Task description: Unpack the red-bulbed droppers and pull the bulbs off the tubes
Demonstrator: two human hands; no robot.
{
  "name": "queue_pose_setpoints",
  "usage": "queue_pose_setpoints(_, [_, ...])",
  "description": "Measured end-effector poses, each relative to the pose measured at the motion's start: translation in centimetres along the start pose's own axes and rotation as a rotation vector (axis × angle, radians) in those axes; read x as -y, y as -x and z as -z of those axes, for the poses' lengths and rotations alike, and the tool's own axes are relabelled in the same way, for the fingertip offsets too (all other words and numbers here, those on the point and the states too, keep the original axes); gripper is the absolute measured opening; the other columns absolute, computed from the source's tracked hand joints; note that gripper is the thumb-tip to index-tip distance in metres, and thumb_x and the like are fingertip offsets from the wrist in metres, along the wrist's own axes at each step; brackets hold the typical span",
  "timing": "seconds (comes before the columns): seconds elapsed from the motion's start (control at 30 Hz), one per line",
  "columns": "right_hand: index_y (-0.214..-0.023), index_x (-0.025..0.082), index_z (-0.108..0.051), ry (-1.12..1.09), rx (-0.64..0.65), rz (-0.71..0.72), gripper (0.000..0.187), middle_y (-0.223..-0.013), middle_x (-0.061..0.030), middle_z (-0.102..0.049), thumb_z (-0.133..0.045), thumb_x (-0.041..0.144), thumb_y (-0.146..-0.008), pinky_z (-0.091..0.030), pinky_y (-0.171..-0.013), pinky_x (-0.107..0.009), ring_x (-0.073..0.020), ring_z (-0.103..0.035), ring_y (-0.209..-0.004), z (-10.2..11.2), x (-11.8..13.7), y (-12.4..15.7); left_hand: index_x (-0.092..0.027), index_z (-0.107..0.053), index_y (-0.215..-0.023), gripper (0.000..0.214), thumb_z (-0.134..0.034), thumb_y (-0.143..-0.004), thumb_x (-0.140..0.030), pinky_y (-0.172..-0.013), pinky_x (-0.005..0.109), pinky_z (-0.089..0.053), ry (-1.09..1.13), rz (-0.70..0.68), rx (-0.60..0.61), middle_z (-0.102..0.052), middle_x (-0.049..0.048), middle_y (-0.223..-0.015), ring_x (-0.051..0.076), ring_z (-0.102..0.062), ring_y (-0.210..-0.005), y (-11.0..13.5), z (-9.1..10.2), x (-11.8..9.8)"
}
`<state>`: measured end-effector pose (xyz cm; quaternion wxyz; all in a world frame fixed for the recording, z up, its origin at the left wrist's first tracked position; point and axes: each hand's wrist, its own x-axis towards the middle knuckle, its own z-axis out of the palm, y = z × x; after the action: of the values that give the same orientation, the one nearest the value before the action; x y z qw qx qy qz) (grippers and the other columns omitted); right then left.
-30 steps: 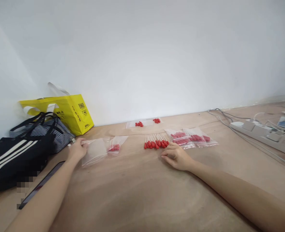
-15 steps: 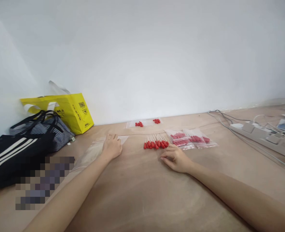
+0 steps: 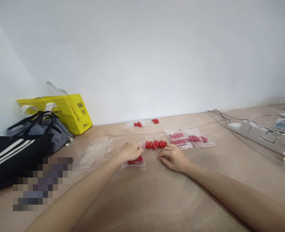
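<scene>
While the bag (image 3: 133,163) is covered at its far part by the left grip (image 3: 132,150), its near edge is seen flat on the tabletop (image 3: 142,199), to the left of and nearer than the row of red pieces (image 3: 156,145). Whether film is pinched under that grip cannot be told. The right grip (image 3: 173,157) is held loosely curled at the row's right end; whether a piece is clamped is not shown. The bag is judged light, limp and slippery, hardly fragile, its contents likely to shift; hold is best taken at the flat margin, off the red lumps. The row's thin pale stems are judged easily disturbed; the red heads would be better grasped. Edges: the row is flanked by filled bags (image 3: 197,138) at right and flat bags (image 3: 94,153) at left, and backed by the wall (image 3: 156,71). Sliding room is offered on the row's near side.
</scene>
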<state>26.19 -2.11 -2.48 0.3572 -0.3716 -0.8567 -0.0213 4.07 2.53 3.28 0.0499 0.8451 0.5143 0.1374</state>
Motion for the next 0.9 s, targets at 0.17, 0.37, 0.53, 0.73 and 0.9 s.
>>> queue_pose_setpoints(0.17, [-0.065, 0.019, -0.06, -0.022, 0.004, -0.077, 0.008, -0.063, -0.0022, -0.06, -0.058, 0.022, -0.072, -0.035, -0.065, -0.03, -0.0153, -0.049, -0.068, -0.2, 0.0, -0.1, -0.02, -0.053, -0.103, 0.035, -0.04, -0.08, -0.042, -0.094, 0.034, -0.032, 0.076, -0.265, 0.04, -0.049, 0.007, -0.121, 0.021, -0.041, -0.113, 2.2, 1.5, 1.6])
queue_pose_setpoints(0.37, [-0.07, 0.019, -0.063, -0.12, 0.09, -0.049, 0.017, -0.061, -0.0011, -0.059, -0.06, 0.036, -0.072, -0.035, -0.066, -0.029, -0.0143, -0.048, -0.066, -0.1, 1.3, -0.6, -0.025, -0.038, -0.124, 0.043, -0.035, -0.084, -0.042, -0.097, 0.034, -0.03, 0.086, -0.244, 0.244, -0.04, 0.0048, -0.13, 0.019, -0.037, -0.118, 6.0, 1.2, 2.8])
queue_pose_setpoints(0.53, [-0.083, 0.02, -0.064, -0.146, 0.154, -0.022, 0.029, -0.072, -0.0036, -0.058, -0.06, 0.045, -0.07, -0.036, -0.065, -0.028, -0.015, -0.049, -0.071, -0.8, 2.6, -1.4, -0.023, -0.044, -0.116, 0.045, -0.045, -0.078, -0.045, -0.09, 0.039, -0.036, 0.052, -0.211, 0.09, -0.047, 0.0085, -0.117, 0.024, -0.045, -0.106, 8.7, 0.6, 1.1])
queue_pose_setpoints(0.73, [-0.072, 0.017, -0.062, -0.177, 0.144, -0.118, 0.015, -0.069, -0.0031, -0.058, -0.058, 0.031, -0.074, -0.037, -0.064, -0.026, -0.0142, -0.049, -0.069, -2.5, 3.2, -2.7, -0.021, -0.05, -0.105, 0.036, -0.048, -0.076, -0.043, -0.079, 0.037, -0.039, 0.049, -0.172, -0.05, -0.053, 0.0067, -0.097, 0.022, -0.049, -0.089, 9.3, -0.1, 0.0])
queue_pose_setpoints(0.9, [-0.064, 0.018, -0.059, -0.26, 0.262, -0.336, 0.019, -0.061, 0.0014, -0.059, -0.054, 0.033, -0.075, -0.034, -0.065, -0.027, -0.0113, -0.049, -0.06, -2.2, 3.7, -3.0, -0.02, -0.054, -0.091, 0.023, -0.047, -0.078, -0.038, -0.073, 0.033, -0.04, 0.11, -0.165, -0.097, -0.054, 0.0046, -0.088, 0.018, -0.049, -0.082, 7.8, -1.1, -0.2])
